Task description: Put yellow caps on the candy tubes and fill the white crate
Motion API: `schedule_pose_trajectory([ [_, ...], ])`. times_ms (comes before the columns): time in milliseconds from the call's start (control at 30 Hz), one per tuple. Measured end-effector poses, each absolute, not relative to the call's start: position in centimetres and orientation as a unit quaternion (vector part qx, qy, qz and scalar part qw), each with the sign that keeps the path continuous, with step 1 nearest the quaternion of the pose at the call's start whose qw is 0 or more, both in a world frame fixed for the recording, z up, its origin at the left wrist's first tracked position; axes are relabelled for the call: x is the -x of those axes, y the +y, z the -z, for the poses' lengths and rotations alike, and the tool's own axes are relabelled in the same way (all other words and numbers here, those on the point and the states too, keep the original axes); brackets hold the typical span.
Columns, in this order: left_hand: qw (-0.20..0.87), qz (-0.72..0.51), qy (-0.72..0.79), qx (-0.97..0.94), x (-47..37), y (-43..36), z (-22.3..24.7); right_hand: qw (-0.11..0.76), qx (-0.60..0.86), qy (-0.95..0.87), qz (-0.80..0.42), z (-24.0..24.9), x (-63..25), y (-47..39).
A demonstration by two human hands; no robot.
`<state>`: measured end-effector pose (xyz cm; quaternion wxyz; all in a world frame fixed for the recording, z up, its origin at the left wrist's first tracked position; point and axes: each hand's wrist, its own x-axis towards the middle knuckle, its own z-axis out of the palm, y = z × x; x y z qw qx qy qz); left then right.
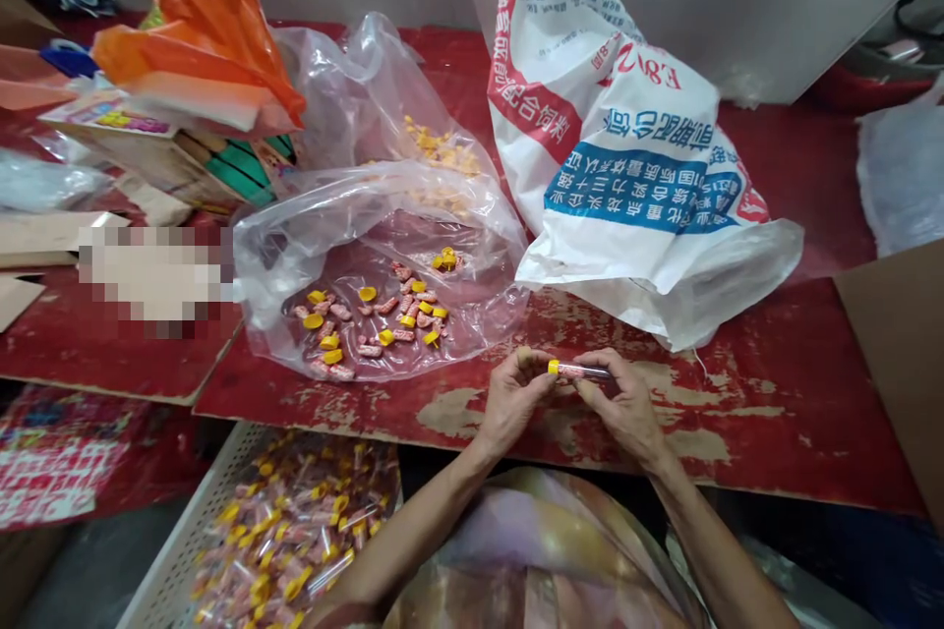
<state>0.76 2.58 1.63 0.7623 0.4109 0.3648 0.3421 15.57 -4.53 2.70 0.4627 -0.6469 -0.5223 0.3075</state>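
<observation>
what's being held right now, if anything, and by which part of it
A tube: the left hand has it at its yellow cap, the right hand by the other end.

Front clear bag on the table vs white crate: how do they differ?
The clear bag is limp and see-through; the white crate is straight-walled and perforated. The bag lies on the red table; the crate sits lower, by its near edge. The bag shows yellow caps and pink pieces; the crate is heaped with capped tubes. Both contain yellow and pink.
</observation>
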Motion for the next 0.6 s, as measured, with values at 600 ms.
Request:
schedule_pose_trajectory([
  [600, 0.504, -0.31, 0.402, -0.699, -0.3, 2.2, 0.3, -0.016, 0.668, -0.734, -0.12, -1.3, -20.1, -5.4],
])
